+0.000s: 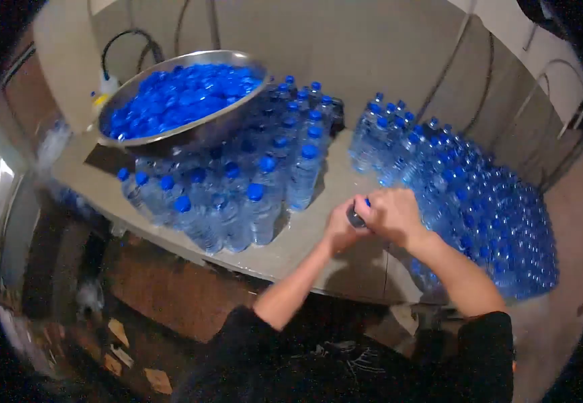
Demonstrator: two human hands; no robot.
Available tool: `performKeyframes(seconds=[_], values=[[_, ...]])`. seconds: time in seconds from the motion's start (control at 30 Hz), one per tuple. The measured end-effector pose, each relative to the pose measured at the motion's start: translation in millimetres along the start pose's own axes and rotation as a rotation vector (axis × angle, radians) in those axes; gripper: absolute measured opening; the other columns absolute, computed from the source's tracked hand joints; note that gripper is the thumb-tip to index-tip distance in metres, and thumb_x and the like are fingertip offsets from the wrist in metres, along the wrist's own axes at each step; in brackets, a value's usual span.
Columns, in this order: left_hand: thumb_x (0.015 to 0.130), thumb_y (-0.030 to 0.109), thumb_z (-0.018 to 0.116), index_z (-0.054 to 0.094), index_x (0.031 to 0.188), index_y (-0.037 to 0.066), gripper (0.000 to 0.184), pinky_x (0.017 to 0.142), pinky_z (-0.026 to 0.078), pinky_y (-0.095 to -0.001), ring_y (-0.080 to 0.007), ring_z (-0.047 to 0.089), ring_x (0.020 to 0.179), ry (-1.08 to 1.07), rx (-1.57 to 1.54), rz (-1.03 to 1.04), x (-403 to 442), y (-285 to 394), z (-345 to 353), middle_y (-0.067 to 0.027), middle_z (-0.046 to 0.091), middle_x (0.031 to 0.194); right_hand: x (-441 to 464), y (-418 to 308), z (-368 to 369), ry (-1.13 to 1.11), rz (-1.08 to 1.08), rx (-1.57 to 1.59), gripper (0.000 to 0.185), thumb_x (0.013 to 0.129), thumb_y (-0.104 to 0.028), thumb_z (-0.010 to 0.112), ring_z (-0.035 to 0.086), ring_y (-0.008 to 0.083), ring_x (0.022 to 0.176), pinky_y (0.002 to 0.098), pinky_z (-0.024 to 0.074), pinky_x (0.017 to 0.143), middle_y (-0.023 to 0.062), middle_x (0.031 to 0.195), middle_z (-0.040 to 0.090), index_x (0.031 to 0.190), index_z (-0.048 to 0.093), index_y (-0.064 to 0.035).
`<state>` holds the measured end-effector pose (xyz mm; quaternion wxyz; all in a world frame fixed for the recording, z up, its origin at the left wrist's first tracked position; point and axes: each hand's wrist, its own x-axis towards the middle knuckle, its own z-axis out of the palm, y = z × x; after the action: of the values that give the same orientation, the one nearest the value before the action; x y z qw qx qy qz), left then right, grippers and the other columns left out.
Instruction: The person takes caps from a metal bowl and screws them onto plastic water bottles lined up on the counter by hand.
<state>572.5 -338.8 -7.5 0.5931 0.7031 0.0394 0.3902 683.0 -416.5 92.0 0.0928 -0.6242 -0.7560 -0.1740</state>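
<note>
My left hand [340,227] and my right hand [393,213] meet above the counter, both closed. Between them shows a small dark round thing [355,216], with a bit of blue [367,201] at its upper edge. The fingers cover most of it, so its kind stays unclear. To the left of my hands stand capped water bottles [262,215] in a tight group, blue caps on top. On the right, close beside my right hand, is a larger cluster of clear bottles [466,201] with blue tops.
A wide metal bowl [170,136] heaped with blue caps [184,94] sits tilted at the back left, among the bottles. The counter's front edge [237,267] runs below my hands. Hoses [449,67] hang along the back wall. Scraps [157,381] lie on the floor.
</note>
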Motion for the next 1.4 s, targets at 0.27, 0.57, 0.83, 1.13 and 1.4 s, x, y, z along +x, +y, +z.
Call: performKeyframes(seconds=[0.27,0.57,0.83,1.13,1.4], values=[[0.059,0.017,0.087,0.060,0.117,0.006,0.064,0.084,0.049,-0.0346,-0.0226,0.063,0.096,-0.123,0.020,-0.118,3.5,-18.5,-1.7,-0.0082,0.065,0.104,-26.7,10.8,11.8,0.119,-0.111,0.038,0.028,0.089,-0.033,0.057,0.065,0.0293,0.062,0.0418,0.0511,0.052,0.0101,0.071,0.067,0.067,0.065,-0.0164],[0.064,0.022,0.080,0.063,0.099,0.009,0.040,0.078,0.051,-0.0390,-0.0320,0.064,0.088,0.367,0.388,-0.127,-13.8,17.3,58.8,-0.0105,0.066,0.094,-26.5,-6.9,-24.6,-0.182,0.191,-0.155,0.033,0.090,-0.031,0.052,0.067,0.0346,0.066,0.0455,0.0523,0.055,0.0180,0.071,0.067,0.068,0.064,-0.0091],[0.064,0.022,0.081,0.066,0.095,0.006,0.038,0.076,0.052,-0.0350,-0.0244,0.068,0.085,-0.123,0.016,-0.151,-7.4,-3.5,25.7,-0.0118,0.068,0.087,-12.6,13.3,-30.8,-0.297,-0.184,-0.119,0.038,0.090,-0.037,0.053,0.067,0.0323,0.065,0.0436,0.0522,0.055,0.0163,0.075,0.068,0.069,0.062,-0.0076],[0.060,0.020,0.079,0.062,0.107,0.005,0.052,0.079,0.052,-0.0399,-0.0313,0.066,0.087,0.671,0.341,-0.027,-19.2,-10.1,68.1,-0.0159,0.067,0.094,-10.7,7.8,-30.5,-0.184,-0.067,0.031,0.033,0.090,-0.034,0.057,0.066,0.0377,0.072,0.0470,0.0521,0.062,0.0189,0.075,0.066,0.082,0.060,-0.0028],[0.071,0.017,0.076,0.052,0.119,0.004,0.055,0.089,0.046,-0.0405,-0.0336,0.055,0.107,0.863,0.813,0.022,-98.7,33.9,19.3,-0.0178,0.056,0.115,69.3,-21.9,19.6,-0.034,-0.120,0.480,0.037,0.084,-0.033,0.066,0.063,0.0463,0.081,0.0530,0.0499,0.071,0.0268,0.082,0.064,0.094,0.059,0.0010]])
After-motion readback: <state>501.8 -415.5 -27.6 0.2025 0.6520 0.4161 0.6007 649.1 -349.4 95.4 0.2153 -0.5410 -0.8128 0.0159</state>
